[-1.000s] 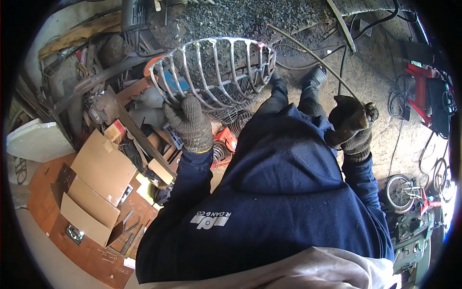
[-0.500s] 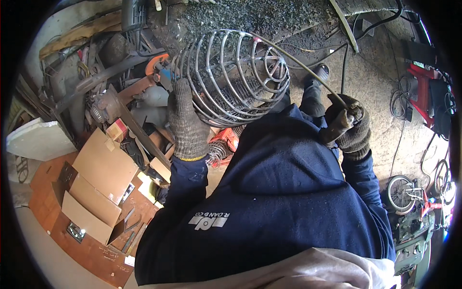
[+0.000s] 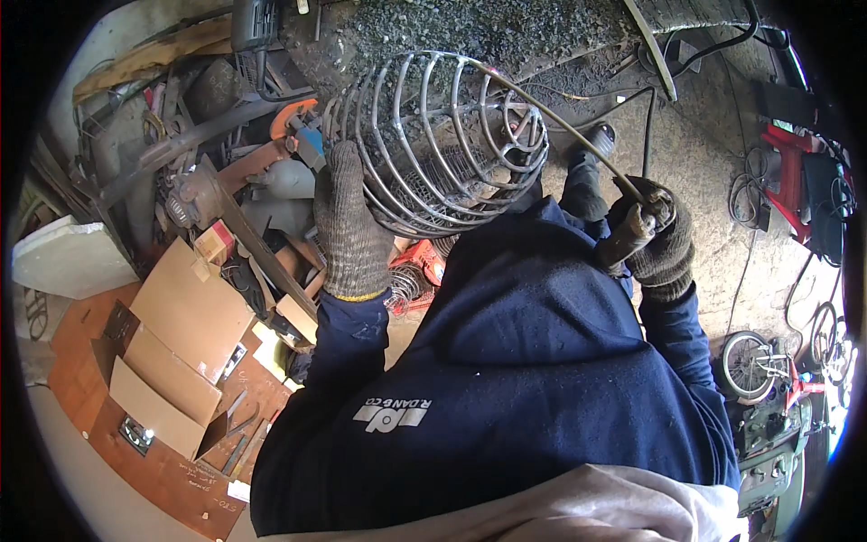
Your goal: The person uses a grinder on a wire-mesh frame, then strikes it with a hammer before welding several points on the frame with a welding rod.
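Note:
A basket-shaped cage of bent metal rods (image 3: 433, 135) is in front of me, lying on its side with its narrow, ringed end to the right. My left hand (image 3: 348, 221), in a grey knitted glove, grips its left edge; the fingertips are partly hidden. From the cage's top a long metal rod (image 3: 564, 122) slopes down to the right. My right hand (image 3: 659, 235), in a worn, dark-stained glove, is closed around the rod's free end. Whether rod and cage are one piece I cannot tell.
Dark gravel (image 3: 488, 32) lies beyond the cage. Tools and scrap metal crowd the left, with an orange-and-blue tool (image 3: 302, 131) near my left hand. Open cardboard boxes (image 3: 194, 312) sit at the lower left. Cables, a red stand (image 3: 790, 176) and a small bicycle (image 3: 754, 366) are at right.
The small red glow on the cage's upper rod has faded from view. The cage has shifted very slightly; both hands keep their hold.

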Demonstrator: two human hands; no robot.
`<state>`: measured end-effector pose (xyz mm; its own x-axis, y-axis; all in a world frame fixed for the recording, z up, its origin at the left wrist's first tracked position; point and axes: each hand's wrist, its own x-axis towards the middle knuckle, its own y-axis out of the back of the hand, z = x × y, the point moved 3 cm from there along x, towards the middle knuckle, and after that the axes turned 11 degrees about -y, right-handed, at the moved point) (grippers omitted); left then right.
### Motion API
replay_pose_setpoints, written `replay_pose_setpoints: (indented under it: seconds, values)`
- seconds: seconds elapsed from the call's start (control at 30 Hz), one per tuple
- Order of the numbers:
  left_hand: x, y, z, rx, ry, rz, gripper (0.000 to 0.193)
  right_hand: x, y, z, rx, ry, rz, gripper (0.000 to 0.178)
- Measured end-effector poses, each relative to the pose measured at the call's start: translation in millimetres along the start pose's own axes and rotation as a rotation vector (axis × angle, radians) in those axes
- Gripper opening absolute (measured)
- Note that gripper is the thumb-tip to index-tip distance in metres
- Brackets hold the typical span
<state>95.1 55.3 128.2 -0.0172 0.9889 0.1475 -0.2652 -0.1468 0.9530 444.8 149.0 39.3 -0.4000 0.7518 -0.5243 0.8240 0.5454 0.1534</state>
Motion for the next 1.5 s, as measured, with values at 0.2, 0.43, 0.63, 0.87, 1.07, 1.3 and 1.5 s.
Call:
replay_pose_setpoints:
  seconds: [0.2, 0.43, 0.63, 0.87, 1.07, 1.3, 1.5]
  values:
    - [2.3, 1.0, 3.2, -0.083, 0.065, 0.023, 0.082, 0.3, -1.3, -19.5, -0.06, 0.061, 0.004, 0.039]
    - [-0.3, 4.5, 5.1, -0.23, 0.204, 0.099, 0.078, 5.9, 1.6, -46.7, -0.445, 0.302, 0.054, 0.023]
    - [-0.1, 5.5, 3.4, -0.33, 0.28, 0.141, 0.075, 9.3, 1.1, -45.0, -0.371, 0.201, 0.001, 0.025]
    - [-1.0, 4.4, 1.4, -0.414, 0.341, 0.18, 0.072, 2.0, -1.2, -56.5, -0.214, 0.214, 0.015, 0.018]
    - [0.2, 4.0, 0.6, -0.527, 0.431, 0.22, 0.069, 3.0, 1.3, -69.2, -0.326, 0.185, -0.018, 0.016]
    - [-0.9, -6.0, -7.9, -0.657, 0.497, 0.255, 0.066, -0.5, 3.9, -11.3, -0.3, 0.236, 0.153, 0.028]
    - [-5.6, -9.7, -2.2, -0.23, 0.165, 0.089, 0.059, -2.0, 6.4, 4.1, -0.144, 0.158, 0.139, 0.03]
